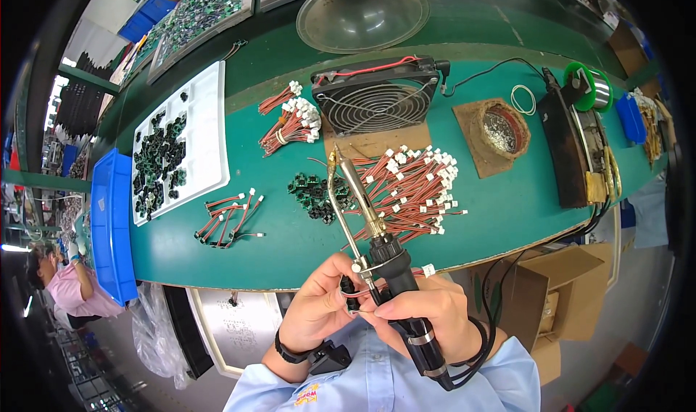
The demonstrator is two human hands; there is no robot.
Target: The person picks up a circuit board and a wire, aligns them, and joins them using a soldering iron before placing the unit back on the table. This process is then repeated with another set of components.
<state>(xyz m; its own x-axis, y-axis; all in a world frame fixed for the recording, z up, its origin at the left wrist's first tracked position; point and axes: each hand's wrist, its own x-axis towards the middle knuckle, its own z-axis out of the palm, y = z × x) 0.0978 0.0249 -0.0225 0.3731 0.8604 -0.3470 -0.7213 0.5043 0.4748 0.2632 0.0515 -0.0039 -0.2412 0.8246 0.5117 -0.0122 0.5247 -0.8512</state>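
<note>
My right hand [438,318] is wrapped round a black-handled soldering iron [391,256] with a thin solder feed tube beside its barrel. The iron's tip points away from me, above the table. Between the same hand's thumb and fingers runs a short red-and-black wire lead ending in a white connector [428,270]. My left hand [319,303] pinches a small black component [349,293] close to the lead's other end; whether they touch is too small to tell. Beyond my hands lie a heap of wire leads [417,191] and a pile of small black-and-green components [319,196].
Wired components [228,220] lie at left, near a white tray [206,151] of loose ones and a blue bin [112,223]. A fan [377,97] stands at the back. Rightward are a round tip-cleaning pot [505,131] and a solder spool stand [569,136]. Cables trail by my right wrist.
</note>
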